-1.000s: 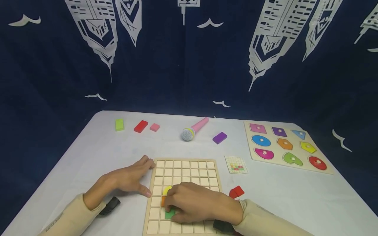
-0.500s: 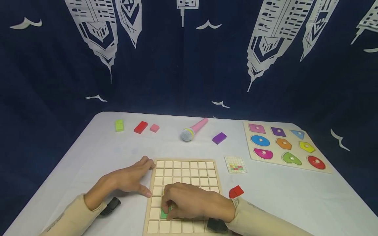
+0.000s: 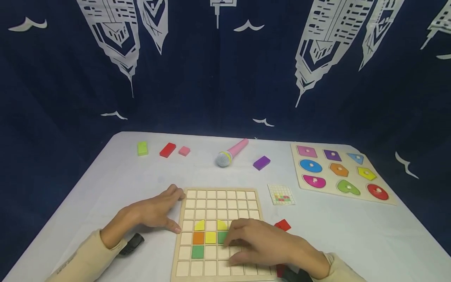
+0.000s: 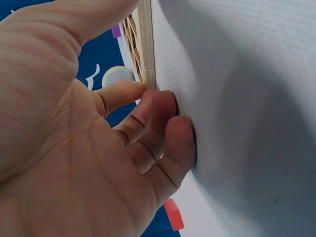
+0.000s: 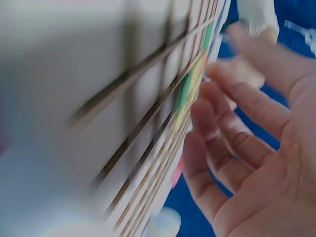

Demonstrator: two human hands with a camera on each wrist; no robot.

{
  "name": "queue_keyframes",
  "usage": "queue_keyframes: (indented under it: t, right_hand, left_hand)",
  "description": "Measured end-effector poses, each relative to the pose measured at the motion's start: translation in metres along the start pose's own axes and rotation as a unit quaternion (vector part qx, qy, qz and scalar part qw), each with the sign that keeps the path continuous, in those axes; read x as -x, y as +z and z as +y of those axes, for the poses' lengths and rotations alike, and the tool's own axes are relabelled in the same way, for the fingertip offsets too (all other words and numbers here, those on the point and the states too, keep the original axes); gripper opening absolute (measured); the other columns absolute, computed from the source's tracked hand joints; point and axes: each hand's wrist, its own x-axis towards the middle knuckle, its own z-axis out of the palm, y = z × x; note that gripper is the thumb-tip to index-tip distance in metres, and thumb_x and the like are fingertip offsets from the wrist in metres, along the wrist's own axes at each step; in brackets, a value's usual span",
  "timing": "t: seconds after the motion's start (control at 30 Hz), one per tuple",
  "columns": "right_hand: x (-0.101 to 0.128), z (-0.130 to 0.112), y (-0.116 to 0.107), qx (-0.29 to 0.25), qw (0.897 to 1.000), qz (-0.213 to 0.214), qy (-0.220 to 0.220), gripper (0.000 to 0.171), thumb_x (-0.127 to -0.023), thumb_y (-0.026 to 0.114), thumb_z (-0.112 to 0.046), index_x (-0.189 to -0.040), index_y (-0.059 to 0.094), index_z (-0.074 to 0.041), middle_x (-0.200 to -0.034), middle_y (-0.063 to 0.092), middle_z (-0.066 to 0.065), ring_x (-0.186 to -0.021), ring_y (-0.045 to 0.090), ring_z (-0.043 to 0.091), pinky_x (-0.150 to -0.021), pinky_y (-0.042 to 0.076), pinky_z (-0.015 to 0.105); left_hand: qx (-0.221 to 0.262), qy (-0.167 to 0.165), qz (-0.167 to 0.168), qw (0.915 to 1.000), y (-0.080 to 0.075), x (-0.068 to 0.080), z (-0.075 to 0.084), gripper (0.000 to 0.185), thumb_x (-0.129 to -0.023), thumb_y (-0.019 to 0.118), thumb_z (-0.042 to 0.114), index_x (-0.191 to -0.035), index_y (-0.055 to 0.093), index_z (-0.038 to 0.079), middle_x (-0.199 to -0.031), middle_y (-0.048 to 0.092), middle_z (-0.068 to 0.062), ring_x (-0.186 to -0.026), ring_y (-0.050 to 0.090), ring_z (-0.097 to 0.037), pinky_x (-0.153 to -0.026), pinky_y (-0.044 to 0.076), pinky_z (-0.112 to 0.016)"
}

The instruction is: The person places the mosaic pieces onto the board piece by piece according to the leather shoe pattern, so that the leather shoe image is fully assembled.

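Note:
A wooden grid board (image 3: 211, 203) lies in front of me. My left hand (image 3: 155, 211) stays at its left side, thumb and index finger touching the edge; the left wrist view shows the other fingertips (image 4: 180, 136) on the cloth. In the grid sit a green square tile (image 3: 197, 252), an orange one (image 3: 198, 238), a yellow one (image 3: 210, 237) and a second green one (image 3: 222, 237). Two yellow rounded tiles (image 3: 199, 225) lie one row farther up. Over the board's right half hovers my right hand (image 3: 258, 239), fingers loosely bent, nothing between them.
Red pieces (image 3: 283, 225) lie right of the board, partly behind my right hand. A pattern card (image 3: 281, 195) and a shape puzzle (image 3: 325, 166) are farther right. Toward the back lie a toy microphone (image 3: 229, 154) and purple (image 3: 262, 163), red (image 3: 167, 150), pink (image 3: 184, 151) and lime (image 3: 142, 148) blocks.
My right hand has let go of the green tile at the lower left of the grid and moved right, uncovering the coloured tiles. The left hand has not moved.

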Motion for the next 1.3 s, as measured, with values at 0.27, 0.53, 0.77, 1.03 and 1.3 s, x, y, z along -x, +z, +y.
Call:
queue_keyframes:
  t: [0.27, 0.53, 0.77, 1.03, 1.3]
  right_hand:
    - [0.056, 0.034, -0.013, -0.107, 0.992, 0.032, 0.066, 0.023, -0.092, 0.071, -0.039, -0.109, 0.071, -0.024, -0.094, 0.063, -0.015, -0.081, 0.057, 0.002, -0.071, 0.050, 0.020]
    - [0.094, 0.045, -0.018, -0.139, 0.982, 0.007, 0.124, 0.031, -0.083, 0.079, -0.042, -0.110, 0.071, -0.030, -0.090, 0.059, -0.012, -0.083, 0.054, 0.003, -0.070, 0.046, 0.020]
    - [0.106, 0.046, -0.012, -0.164, 0.973, -0.011, 0.161, 0.032, -0.081, 0.082, -0.040, -0.110, 0.069, -0.035, -0.106, 0.058, -0.011, -0.100, 0.052, 0.006, -0.082, 0.048, 0.020]
    - [0.101, 0.037, -0.007, -0.097, 0.969, -0.019, 0.227, 0.030, -0.077, 0.084, -0.045, -0.100, 0.064, -0.044, -0.109, 0.050, -0.017, -0.106, 0.048, 0.010, -0.089, 0.050, 0.021]
    - [0.094, 0.030, -0.016, -0.010, 0.969, -0.020, 0.245, 0.024, -0.076, 0.084, -0.044, -0.093, 0.066, -0.045, -0.106, 0.058, -0.019, -0.098, 0.052, 0.010, -0.085, 0.052, 0.032]
  left_hand:
    - [0.001, 0.000, 0.001, 1.0000, -0.001, -0.001, 0.000, 0.079, -0.073, 0.087, 0.041, -0.132, 0.043, 0.013, -0.116, 0.041, -0.003, -0.115, 0.046, -0.022, -0.100, 0.043, -0.047]
    - [0.001, 0.004, 0.000, 1.0000, -0.003, -0.003, 0.001, 0.078, -0.073, 0.087, 0.041, -0.131, 0.043, 0.012, -0.116, 0.041, -0.003, -0.114, 0.047, -0.022, -0.100, 0.043, -0.046]
    - [-0.002, 0.008, -0.002, 1.0000, -0.003, -0.001, 0.003, 0.078, -0.073, 0.086, 0.042, -0.131, 0.043, 0.012, -0.116, 0.041, -0.004, -0.113, 0.047, -0.023, -0.100, 0.044, -0.046]
    - [-0.002, 0.003, 0.001, 1.0000, -0.003, -0.002, 0.002, 0.079, -0.073, 0.087, 0.041, -0.132, 0.043, 0.011, -0.116, 0.041, -0.003, -0.113, 0.047, -0.022, -0.100, 0.043, -0.046]
    - [-0.001, 0.012, 0.000, 0.9999, -0.004, -0.001, 0.002, 0.080, -0.073, 0.087, 0.042, -0.132, 0.042, 0.011, -0.116, 0.041, -0.004, -0.113, 0.048, -0.023, -0.099, 0.044, -0.046]
